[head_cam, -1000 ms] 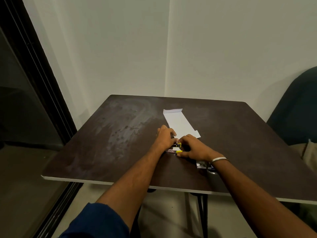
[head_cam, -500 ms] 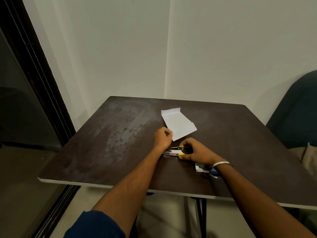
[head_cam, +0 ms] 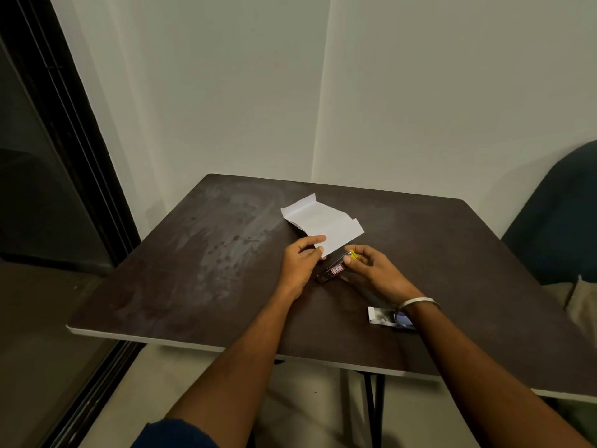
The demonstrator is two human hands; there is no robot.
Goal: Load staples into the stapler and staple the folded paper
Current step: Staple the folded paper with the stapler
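A folded white paper (head_cam: 326, 223) lies in the middle of the dark brown table (head_cam: 200, 260), its near corner pinched by my left hand (head_cam: 302, 265). Just right of that hand sits a small dark stapler (head_cam: 332, 271) with a yellow tip and a red-and-white label, angled toward the paper's near edge. My right hand (head_cam: 371, 273) grips the stapler near its yellow end, thumb on top. A metal bangle circles my right wrist.
A small white staple box (head_cam: 382, 315) lies on the table by my right wrist, partly under my forearm. A dark chair (head_cam: 555, 221) stands at the right. White walls meet in a corner behind the table; a dark glass door frame runs along the left.
My left hand has taken the paper's near corner and turned the paper clockwise. My right hand has swung the stapler's yellow end up toward the paper's edge.
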